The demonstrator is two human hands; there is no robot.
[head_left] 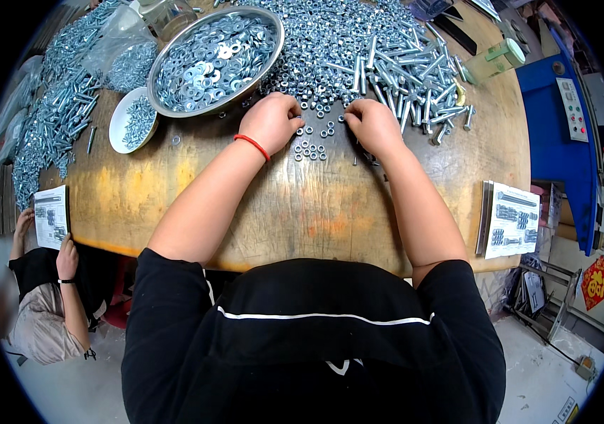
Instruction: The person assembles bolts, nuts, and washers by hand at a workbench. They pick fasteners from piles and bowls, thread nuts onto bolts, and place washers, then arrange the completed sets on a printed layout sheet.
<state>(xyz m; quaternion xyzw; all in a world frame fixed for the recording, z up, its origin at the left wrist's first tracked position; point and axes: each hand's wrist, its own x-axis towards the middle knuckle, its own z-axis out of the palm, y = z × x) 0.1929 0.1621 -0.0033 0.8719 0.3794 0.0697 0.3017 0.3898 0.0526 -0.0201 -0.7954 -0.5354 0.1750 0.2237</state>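
I see both bare hands low over a scuffed wooden tabletop (280, 212), its yellowed grain worn smooth and streaked with orange. The left hand (269, 121), below a red cord bracelet (254, 146), curls narrow, thumb close to fingertips; I cannot tell whether it pinches anything. The right hand (375, 126) is likewise drawn in, its grip hidden from me. Between them and slightly nearer the body sit shiny metal hex nuts (306, 152), squat rings clustered in short rows with a few looser ones above. Beyond spreads a glittering nut heap (309, 53), with long-shanked hex bolts (418, 78) tangled at its right. Left of it, a round steel basin (187, 113) brims with flat washers (210, 60), beside a smooth white bowl (119, 127) of small screws (139, 121).
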